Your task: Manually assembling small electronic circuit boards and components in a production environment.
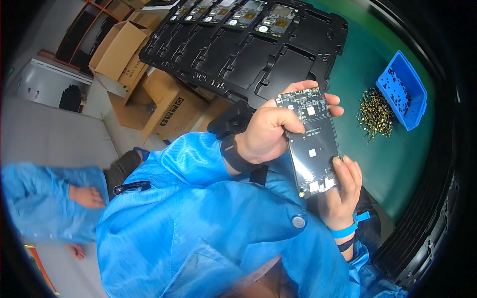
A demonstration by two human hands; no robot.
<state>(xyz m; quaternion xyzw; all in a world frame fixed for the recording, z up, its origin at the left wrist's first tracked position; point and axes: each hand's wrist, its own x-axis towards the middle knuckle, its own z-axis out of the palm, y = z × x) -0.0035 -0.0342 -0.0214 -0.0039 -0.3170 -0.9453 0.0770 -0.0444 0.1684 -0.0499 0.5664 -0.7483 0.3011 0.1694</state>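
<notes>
Between my two hands I hold a long black circuit board (314,141), tilted toward me, with chips at its far end and silvery parts at its near end. My left hand (271,126) grips its upper left side, thumb on the face and fingers behind. The lower right edge is pinched by my right hand (344,186), its thumb and fingers at the rim. Beyond the board lies a black moulded tray (226,49) with several hollows. A row of circuit boards (273,21) rests along the tray's far side.
On the green mat (365,154) at right, a blue bin (417,102) with small dark bits leans beside a heap of small brass-and-black parts (375,113). Cardboard boxes (169,107) stand at left. A co-worker's blue sleeve (35,188) and hand (87,196) show at far left.
</notes>
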